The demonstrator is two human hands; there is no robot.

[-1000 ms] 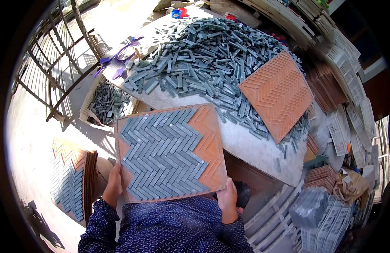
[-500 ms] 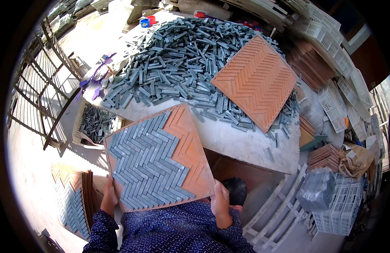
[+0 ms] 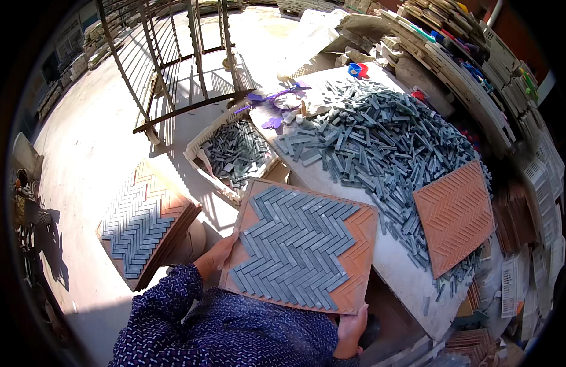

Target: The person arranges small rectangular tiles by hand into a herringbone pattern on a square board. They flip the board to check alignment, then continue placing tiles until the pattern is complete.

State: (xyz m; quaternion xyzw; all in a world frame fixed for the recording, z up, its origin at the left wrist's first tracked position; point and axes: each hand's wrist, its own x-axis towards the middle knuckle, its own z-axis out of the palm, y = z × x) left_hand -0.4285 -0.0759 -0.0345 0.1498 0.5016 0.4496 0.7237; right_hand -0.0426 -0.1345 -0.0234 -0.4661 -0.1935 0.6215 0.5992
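Head view: at left, a stack of trays (image 3: 171, 246) is topped with grey strips (image 3: 136, 241); a metal rack (image 3: 198, 55) is seen far beyond. By the left hand (image 3: 217, 255), the left edge of a partly filled orange tray (image 3: 359, 235) is pinched; farther off, strips are held in a crate (image 3: 211, 182). At near centre, the tray's near right corner is pinched by the right hand (image 3: 352, 327). At right, a strip pile (image 3: 381, 134) is borne by a table (image 3: 411, 281), and on it a grooved tray (image 3: 457, 220) is laid.

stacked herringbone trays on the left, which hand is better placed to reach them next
Probably the left hand: it grasps the held herringbone tray by its left edge, nearer the stacked herringbone trays. The right hand is at the lower right corner, farther away.
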